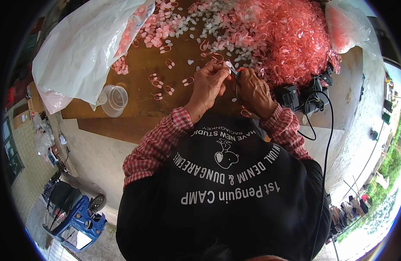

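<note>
Metal shows between the two hands: a slim metal tool (236,74), probably small scissors or snips, with a bit of orange by its handle. The right hand (255,93) is curled tightly around it, though how far its blades are parted I cannot tell. The left hand (208,83) has thumb and forefinger pinched almost together on a white oval piece (228,64), right at the tool's tip.

Just beyond the left fingertips lies a pink loop (218,57). More pink-and-white loops (157,85) are scattered to the left on the brown table (137,93), near a clear round tub (115,101) and a big white bag (85,48). Far right rises a heap of glossy pink pieces (283,39), with white ovals (242,54) loose along its left edge. A black device (289,96) with a black cable (326,135) sits just right of the right wrist.

With tip and fingertips so close, a slipping pinch could bring metal against skin, or drop the piece among the look-alike ovals. The cable could snag the right sleeve (285,124) if that arm swung outward.
</note>
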{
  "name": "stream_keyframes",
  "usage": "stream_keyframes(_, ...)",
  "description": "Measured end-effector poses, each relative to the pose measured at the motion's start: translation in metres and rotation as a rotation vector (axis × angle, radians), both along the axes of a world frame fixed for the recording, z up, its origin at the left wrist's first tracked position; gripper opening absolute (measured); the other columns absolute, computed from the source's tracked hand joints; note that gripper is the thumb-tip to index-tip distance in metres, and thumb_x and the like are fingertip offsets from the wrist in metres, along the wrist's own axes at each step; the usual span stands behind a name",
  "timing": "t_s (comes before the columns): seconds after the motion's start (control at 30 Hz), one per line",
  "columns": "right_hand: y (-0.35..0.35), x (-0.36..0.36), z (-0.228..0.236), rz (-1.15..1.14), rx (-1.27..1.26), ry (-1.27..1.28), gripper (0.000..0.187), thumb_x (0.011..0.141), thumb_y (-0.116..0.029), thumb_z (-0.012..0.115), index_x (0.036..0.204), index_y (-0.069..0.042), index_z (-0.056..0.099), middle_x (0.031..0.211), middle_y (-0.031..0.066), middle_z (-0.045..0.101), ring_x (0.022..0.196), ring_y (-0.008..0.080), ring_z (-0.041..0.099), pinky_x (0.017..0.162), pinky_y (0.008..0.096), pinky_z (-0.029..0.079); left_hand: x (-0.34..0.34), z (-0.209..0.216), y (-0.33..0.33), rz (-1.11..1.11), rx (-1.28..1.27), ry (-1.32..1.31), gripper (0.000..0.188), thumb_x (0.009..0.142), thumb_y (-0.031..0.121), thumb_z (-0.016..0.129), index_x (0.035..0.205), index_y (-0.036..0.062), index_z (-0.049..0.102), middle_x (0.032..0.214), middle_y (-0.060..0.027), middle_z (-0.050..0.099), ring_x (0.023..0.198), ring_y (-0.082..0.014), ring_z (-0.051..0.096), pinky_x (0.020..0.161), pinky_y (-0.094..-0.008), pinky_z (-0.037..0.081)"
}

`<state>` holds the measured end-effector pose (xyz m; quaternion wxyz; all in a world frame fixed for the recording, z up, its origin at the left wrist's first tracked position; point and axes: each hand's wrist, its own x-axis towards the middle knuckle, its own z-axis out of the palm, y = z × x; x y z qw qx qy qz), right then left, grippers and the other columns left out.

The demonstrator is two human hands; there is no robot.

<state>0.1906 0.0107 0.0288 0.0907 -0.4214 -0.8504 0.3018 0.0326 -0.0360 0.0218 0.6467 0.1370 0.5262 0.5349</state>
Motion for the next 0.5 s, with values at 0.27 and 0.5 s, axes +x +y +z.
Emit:
stream_keyframes(0.27, -0.0003, 0.0043, -0.0030, 0.004, 0.044, 0.007, 0.022, 0.084, -0.011, 0.058, 0.098, -0.001, 0.045, 0.088, 0.0206, 0.054, 0.073, 0.0400, 0.058, 0.060, 0.0482, 0.048, -0.0024, -0.0009, 0.0029, -0.042, -0.095, -0.051, 0.008, 0.090, 0.011, 0.061, 0.088, 0.0044, 0.059, 0.078, -0.0049, 0.061, 0.050, -0.0064, 0.047, 0.041, -0.0187, 0.035)
stream_keyframes(0.5, 0.0029, 0.0064, -0.0075, 0.043, 0.036, -0.055, 0.026, 0.084, -0.022, 0.062, 0.094, -0.002, 0.050, 0.085, 0.0186, 0.059, 0.067, 0.0361, 0.063, 0.054, 0.0460, 0.052, 0.0013, -0.0063, 0.0039, 0.040, -0.129, -0.054, 0.012, 0.089, 0.013, 0.064, 0.083, 0.0043, 0.059, 0.074, -0.0049, 0.060, 0.044, -0.0074, 0.045, 0.037, -0.0208, 0.032)
